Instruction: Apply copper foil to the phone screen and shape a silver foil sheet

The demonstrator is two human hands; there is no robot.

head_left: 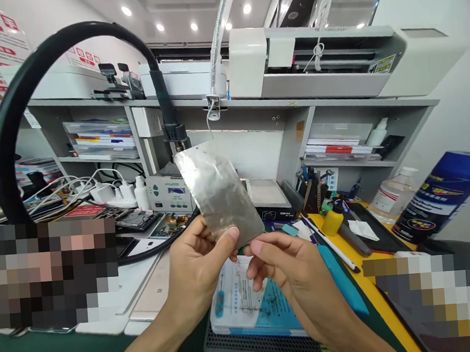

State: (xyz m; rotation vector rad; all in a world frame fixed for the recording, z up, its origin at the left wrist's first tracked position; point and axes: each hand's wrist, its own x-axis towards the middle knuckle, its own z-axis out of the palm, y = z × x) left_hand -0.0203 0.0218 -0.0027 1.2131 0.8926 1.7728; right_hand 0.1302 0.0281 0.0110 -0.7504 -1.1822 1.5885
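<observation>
A thin silvery panel (223,190) with rounded corners is raised and tilted over the bench. My left hand (200,259) grips its lower left part, with the thumb on the near face and the fingers behind. At the panel's lower right corner, my right hand (283,264) pinches the edge between thumb and index finger, its other fingers curled below. Beneath both hands lies a clear and blue plastic case (244,304) on a dark perforated mat (250,342).
Phones and tablets (150,292) lie at the left, near tangled white cables (70,187). A thick black hose (7,111) arcs overhead. On the right stand a blue spray can (441,199), a clear bottle (393,194) and a yellow bottle (332,220). Shelves (354,103) line the back.
</observation>
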